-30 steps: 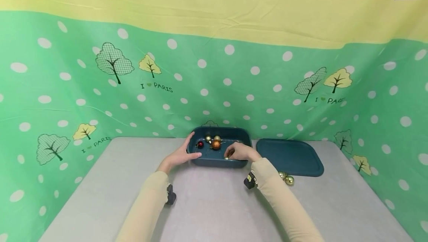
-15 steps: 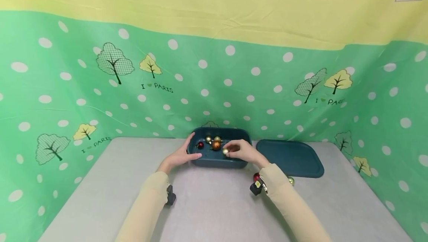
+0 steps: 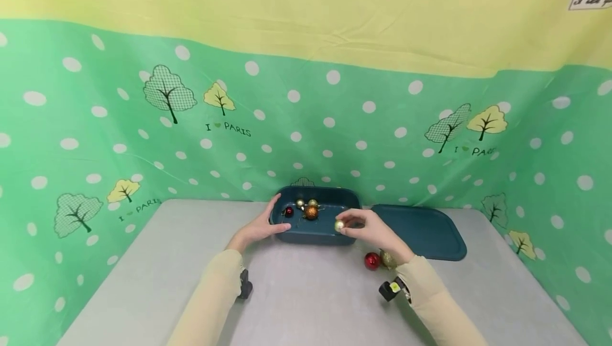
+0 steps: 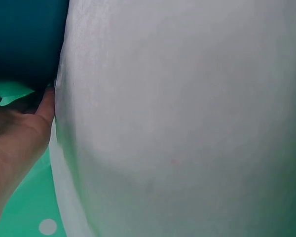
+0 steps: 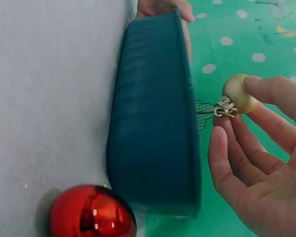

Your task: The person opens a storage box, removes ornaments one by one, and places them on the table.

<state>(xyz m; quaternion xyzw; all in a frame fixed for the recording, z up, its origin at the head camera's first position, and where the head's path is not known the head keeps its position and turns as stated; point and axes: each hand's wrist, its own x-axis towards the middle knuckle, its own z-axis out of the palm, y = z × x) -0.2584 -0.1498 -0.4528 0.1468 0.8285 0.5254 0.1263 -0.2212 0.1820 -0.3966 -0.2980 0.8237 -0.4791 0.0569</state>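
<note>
A dark teal box (image 3: pixel 311 238) stands at the back of the table. My left hand (image 3: pixel 257 228) holds its left end, thumb over the front rim and fingers along the side. Above the front right rim, my right hand (image 3: pixel 370 227) pinches a small gold Christmas bauble (image 5: pixel 240 94) by its round body; its metal cap and loop (image 5: pixel 225 107) point away from the palm. Inside the box lie a small dark red bauble (image 3: pixel 289 211), an orange glittery bauble (image 3: pixel 311 212) and two small gold baubles (image 3: pixel 313 203).
A flat teal lid (image 3: pixel 425 231) lies right of the box, partly behind the right forearm. In front of it, a shiny red bauble (image 3: pixel 372 261) and a gold bauble (image 3: pixel 388 259) rest on the grey table (image 3: pixel 306 298). A green patterned cloth (image 3: pixel 330 138) hangs behind.
My right hand has lifted the gold bauble from inside the box and moved right, over the front rim. The red bauble on the table has come into view. My left hand stays at the box.
</note>
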